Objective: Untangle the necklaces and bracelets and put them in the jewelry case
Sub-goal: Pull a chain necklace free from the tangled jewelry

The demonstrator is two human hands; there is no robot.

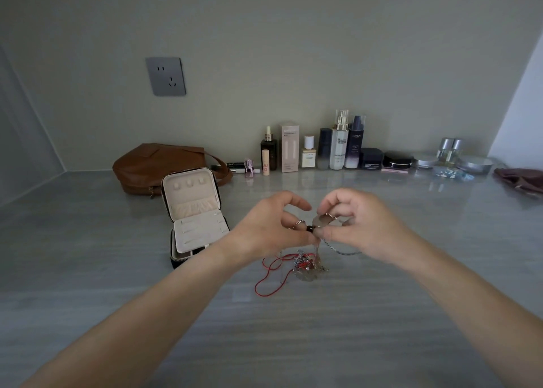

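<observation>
Midair, tangled chains (335, 248) between both hands (273, 226) (360, 223)

The tabletop (117, 270) is grey with pale lengthwise streaks, and the wall (293, 50) is a dull grey-green with a darker grey socket (166, 76). At far left lies a tan-brown bag (158, 164). The jewelry case (194, 211) is black outside and cream inside. The near tangle (305, 263) mixes silver links with a bright red cord (264, 287). The pinched chain (321, 221) is silver with a near-black bead (310, 228). In the far row stand a pale pink box (289, 147), a white bottle (339, 149) and a black jar (396, 160). At far right is a mauve cloth (520, 179).
</observation>
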